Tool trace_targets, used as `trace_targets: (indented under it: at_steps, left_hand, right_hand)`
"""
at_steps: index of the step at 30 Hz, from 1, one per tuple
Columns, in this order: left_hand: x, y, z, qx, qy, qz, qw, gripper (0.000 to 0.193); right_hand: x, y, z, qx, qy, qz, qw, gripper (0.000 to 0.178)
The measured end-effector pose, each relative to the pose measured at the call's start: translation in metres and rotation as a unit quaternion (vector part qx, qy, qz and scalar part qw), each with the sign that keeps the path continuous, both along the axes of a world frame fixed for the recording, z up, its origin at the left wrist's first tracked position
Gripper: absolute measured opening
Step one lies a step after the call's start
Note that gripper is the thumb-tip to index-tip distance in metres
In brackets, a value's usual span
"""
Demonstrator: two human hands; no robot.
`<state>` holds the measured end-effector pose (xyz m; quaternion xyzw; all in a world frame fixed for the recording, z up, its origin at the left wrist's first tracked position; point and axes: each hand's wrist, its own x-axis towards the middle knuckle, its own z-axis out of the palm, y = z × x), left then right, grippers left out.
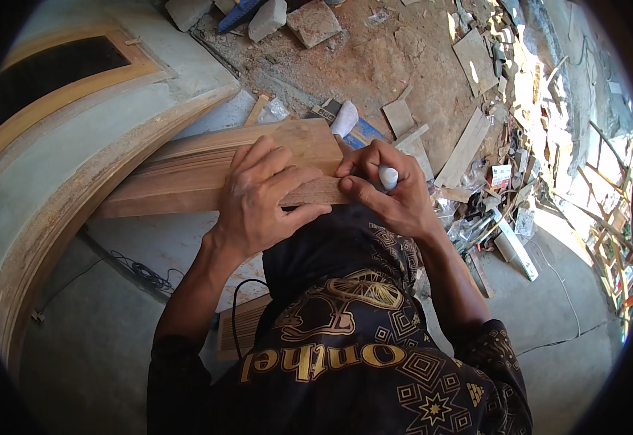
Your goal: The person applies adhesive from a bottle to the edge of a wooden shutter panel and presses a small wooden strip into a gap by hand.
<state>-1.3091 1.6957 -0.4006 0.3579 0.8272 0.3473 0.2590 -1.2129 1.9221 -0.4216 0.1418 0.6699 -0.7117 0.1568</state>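
Note:
A narrow wooden strip (316, 192) lies along the near side of a wide light-brown wooden board (305, 138). My left hand (257, 194) lies over the strip, thumb on its near side and fingers on its far side. At the right end, my right hand (402, 190) pinches the strip between thumb and forefinger. A white rounded end of a pen-like object (388, 177) pokes out of the same hand; the rest of it is hidden by the fingers. Several thin wooden strips (186, 161) lie side by side along the board, left of my left hand.
A curved wooden-edged structure (99, 156) with a dark panel stands at the left. A white object (345, 118) lies beyond the board. Bricks (313, 23), wood offcuts (465, 148) and litter cover the ground. A black cable (142, 272) lies on the floor.

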Motion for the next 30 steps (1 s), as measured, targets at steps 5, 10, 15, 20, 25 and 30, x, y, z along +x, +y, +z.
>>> trace_targets:
  at_steps: [5,10,15,20,25,30]
  left_hand:
    - [-0.002,0.0071,0.0035,0.019,-0.001,0.005,1.0,0.046]
    - [-0.0017,0.0051,0.0028,0.022,-0.024,0.014,0.999,0.044]
    - [0.0002,0.0018,0.0023,0.022,-0.007,-0.003,1.0,0.04]
    - [-0.0002,0.0037,0.003,0.009,-0.008,-0.012,1.0,0.044]
    - [0.0045,0.0002,0.0003,0.017,-0.009,-0.009,1.0,0.045]
    - [0.0052,0.004,0.0047,0.008,-0.001,-0.008,1.0,0.044]
  right_hand:
    - [0.0011,0.0,-0.0032,-0.002,0.004,-0.001,1.0,0.032]
    - [-0.0025,0.0015,-0.0003,-0.002,0.004,0.003,1.0,0.033]
    - [-0.0017,0.0022,-0.0018,-0.013,0.003,0.002,1.0,0.034]
    - [0.0048,0.0061,-0.0038,-0.044,-0.026,-0.047,0.998,0.037]
    - [0.0041,0.0049,0.0032,-0.015,-0.001,-0.034,0.999,0.038]
    - [0.0019,0.0002,0.0027,0.018,-0.006,-0.02,1.0,0.039]
